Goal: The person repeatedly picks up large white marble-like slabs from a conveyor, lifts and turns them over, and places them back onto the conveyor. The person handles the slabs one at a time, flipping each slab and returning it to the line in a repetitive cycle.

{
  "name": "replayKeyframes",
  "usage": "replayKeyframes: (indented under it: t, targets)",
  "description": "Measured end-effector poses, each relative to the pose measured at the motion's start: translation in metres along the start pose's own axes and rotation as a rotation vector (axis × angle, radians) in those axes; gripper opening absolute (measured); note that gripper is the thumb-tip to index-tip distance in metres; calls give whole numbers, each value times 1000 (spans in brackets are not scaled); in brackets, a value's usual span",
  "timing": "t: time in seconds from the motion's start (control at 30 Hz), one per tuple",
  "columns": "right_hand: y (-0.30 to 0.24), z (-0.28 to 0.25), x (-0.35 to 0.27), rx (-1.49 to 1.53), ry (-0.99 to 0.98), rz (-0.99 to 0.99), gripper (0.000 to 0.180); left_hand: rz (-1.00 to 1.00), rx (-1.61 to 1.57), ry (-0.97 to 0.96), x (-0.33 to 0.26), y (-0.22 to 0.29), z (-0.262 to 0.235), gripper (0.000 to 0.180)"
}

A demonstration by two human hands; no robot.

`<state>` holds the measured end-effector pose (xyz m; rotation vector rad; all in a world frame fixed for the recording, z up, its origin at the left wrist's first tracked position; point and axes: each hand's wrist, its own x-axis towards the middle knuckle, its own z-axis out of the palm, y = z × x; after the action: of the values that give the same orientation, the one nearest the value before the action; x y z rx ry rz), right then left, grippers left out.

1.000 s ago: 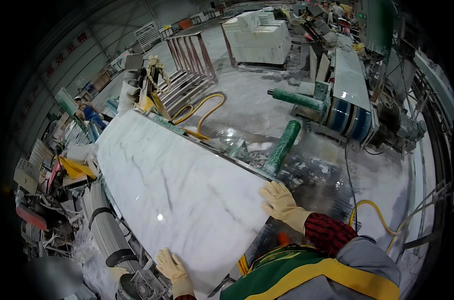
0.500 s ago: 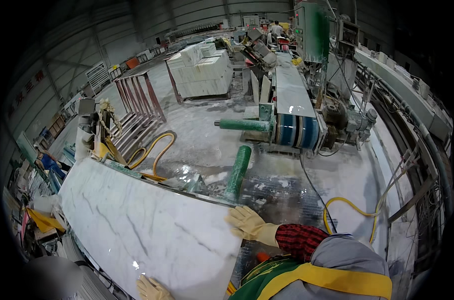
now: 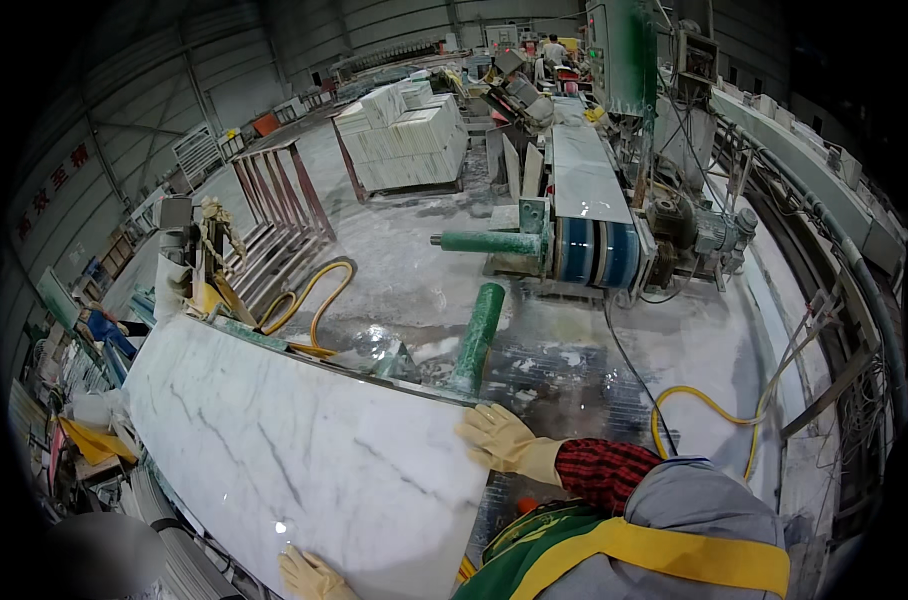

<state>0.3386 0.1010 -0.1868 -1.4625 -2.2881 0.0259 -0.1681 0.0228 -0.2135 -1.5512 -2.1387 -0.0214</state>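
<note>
A white marble slab (image 3: 314, 430) with grey veins is seen lying flat in the near left of the scene, stretched from the near middle toward the far left. Its far right corner is covered by the gloved right hand (image 3: 502, 440), which is laid palm down with the fingers extended and slightly parted; whether the edge is pinched from below by the thumb cannot be told. By the gloved left hand (image 3: 314, 575), the slab is touched at its near edge, with the fingers stretched out and not closed around anything; part of that hand is cut off by the lower edge of the view. Just beyond the right hand, a green roller (image 3: 478, 335) is set upright at a slant, close to the slab's far edge. Farther off, a conveyor (image 3: 594, 250) with blue bands is topped by a pale stone strip (image 3: 589, 170). A stack of white blocks (image 3: 404, 150) is placed in the far middle, with a slatted metal rack (image 3: 284, 190) to its left. On the right, a yellow hose (image 3: 719, 400) is looped on the wet floor (image 3: 614, 350).
</note>
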Motion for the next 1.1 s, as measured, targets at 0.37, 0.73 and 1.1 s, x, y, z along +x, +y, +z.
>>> replayKeyframes:
  t: [0.37, 0.73, 1.1]
  targets:
    - [0, -9, -3, -2, 6, -2, 49, -9, -35, -42, 0, 5, -13, 46]
    - [1, -11, -9, -13, 34, 3, 48, -179, -124, 111, -2, 4, 31, 34]
    - [0, -22, -12, 14, 102, -25, 46, 195, 139, 100, -14, -1, -13, 51]
